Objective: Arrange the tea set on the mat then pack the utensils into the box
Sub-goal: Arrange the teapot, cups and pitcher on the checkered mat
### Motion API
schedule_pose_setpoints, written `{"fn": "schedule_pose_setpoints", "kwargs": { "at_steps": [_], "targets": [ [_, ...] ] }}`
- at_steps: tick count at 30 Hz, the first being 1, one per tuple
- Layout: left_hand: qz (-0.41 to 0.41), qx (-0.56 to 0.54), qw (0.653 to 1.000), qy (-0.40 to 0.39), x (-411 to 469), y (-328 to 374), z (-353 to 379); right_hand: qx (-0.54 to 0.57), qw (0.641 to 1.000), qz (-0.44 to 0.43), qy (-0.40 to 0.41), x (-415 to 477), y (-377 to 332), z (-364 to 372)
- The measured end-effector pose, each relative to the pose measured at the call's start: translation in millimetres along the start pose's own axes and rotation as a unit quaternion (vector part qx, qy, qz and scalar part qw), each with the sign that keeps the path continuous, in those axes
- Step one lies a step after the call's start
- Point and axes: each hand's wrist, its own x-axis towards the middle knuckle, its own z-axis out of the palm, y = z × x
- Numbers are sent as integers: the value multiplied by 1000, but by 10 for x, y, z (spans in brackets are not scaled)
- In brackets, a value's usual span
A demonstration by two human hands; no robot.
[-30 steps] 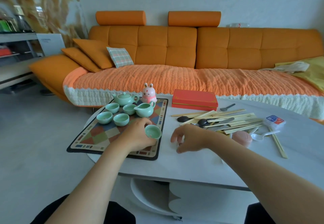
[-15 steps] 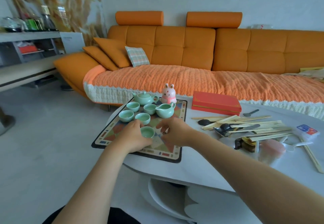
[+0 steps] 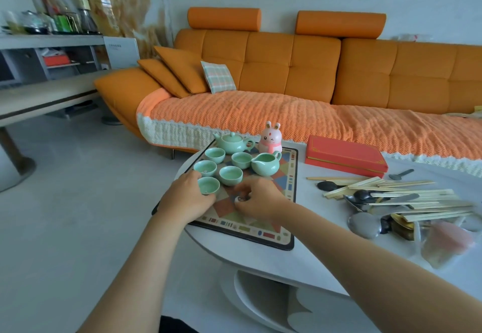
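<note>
A patterned mat (image 3: 287, 231) lies on the white table (image 3: 326, 262). On it stand a mint-green teapot (image 3: 232, 143), a matching pitcher (image 3: 266, 167) and several small green cups (image 3: 230, 175). My left hand (image 3: 186, 199) grips one more teacup (image 3: 208, 185) at the near-left corner of the group, set on the mat. My right hand (image 3: 260, 201) rests on the mat beside it, its curled fingers pinching a small round object (image 3: 240, 198) that I cannot identify. A shut red box (image 3: 344, 158) lies right of the mat. Chopsticks (image 3: 407, 191) and spoons (image 3: 363, 224) are piled further right.
A pink bunny figure (image 3: 271, 139) stands at the mat's far edge. A clear container with something pink (image 3: 446, 241) sits at the table's near right. An orange sofa (image 3: 287, 77) runs behind the table. Shelving (image 3: 52, 56) is at the left, with bare floor in front of it.
My left hand carried the teacup from the mat's right edge to the near-left corner of the cup group. My right hand moved from the bare table onto the mat. The camera view shifted left.
</note>
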Motion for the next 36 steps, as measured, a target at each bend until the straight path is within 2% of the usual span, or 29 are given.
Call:
{"fn": "schedule_pose_setpoints", "kwargs": {
  "at_steps": [4,10,15,19,22,25,30,32,36],
  "targets": [
    [-27,21,999,-1,22,8,-4,21,1000,0,-8,51,-53,65],
    [-22,63,998,-1,-12,52,-5,0,1000,8,-14,13,-26,19],
    [51,18,995,85,-26,369,-53,5,999,3,-41,-73,-57,-17],
    [107,-57,990,73,-39,771,49,-14,999,-5,-44,-236,63,-342],
    [136,-84,986,46,-70,1151,225,-36,999,-1,0,-472,298,-770],
    [156,-115,981,-13,-122,1583,489,-60,997,5,43,-772,587,-1207],
    [227,-117,960,-110,-311,2318,916,-64,990,75,105,-1376,1181,-1772],
    [247,-124,950,-147,-410,2564,1047,-58,988,110,94,-1625,1376,-1925],
    [267,-112,931,-223,-626,2914,1228,-92,983,158,-2,-1939,1625,-2062]
  ]
}}
